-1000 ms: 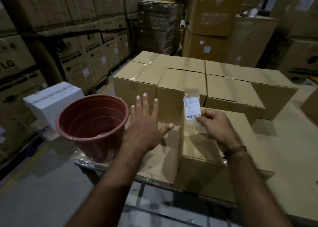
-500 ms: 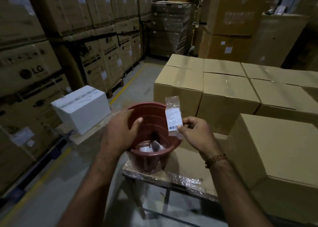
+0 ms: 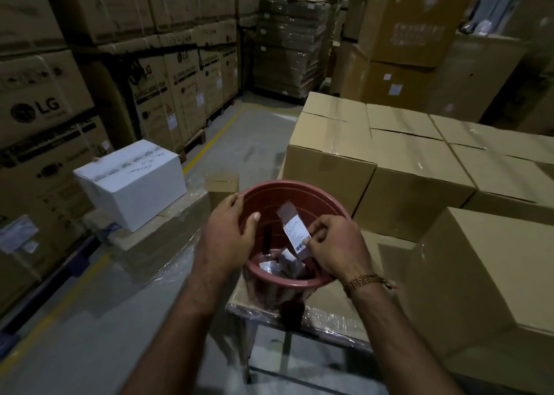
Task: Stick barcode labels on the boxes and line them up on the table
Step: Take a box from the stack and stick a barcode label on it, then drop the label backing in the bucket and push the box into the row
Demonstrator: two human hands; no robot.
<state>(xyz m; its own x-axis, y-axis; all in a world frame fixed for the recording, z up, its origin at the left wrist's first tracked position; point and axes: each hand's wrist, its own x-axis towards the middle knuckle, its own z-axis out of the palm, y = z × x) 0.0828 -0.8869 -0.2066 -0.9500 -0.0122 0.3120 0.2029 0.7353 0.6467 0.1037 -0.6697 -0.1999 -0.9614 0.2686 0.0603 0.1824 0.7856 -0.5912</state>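
A red plastic bucket (image 3: 314, 196) stands at the table's left front corner with several scraps of label backing in its bottom. My right hand (image 3: 335, 244) pinches a white barcode label (image 3: 295, 234) on its clear backing strip over the bucket's mouth. My left hand (image 3: 227, 232) hovers at the bucket's left rim with relaxed fingers and holds nothing; whether it touches the rim I cannot tell. Several taped brown cardboard boxes (image 3: 329, 154) stand side by side on the table behind and right of the bucket. One more box (image 3: 485, 274) stands nearest me at the right.
The table (image 3: 329, 316) is wrapped in plastic film. A white box (image 3: 132, 181) sits on a lower wrapped stack to the left, with a small brown box (image 3: 221, 184) beside it. Tall stacks of large cartons line the aisle on the left and at the back.
My view has swung left, from the boxes to the bucket. My right hand has carried the label down over the bucket's mouth, and my left hand has come to the bucket's left rim.
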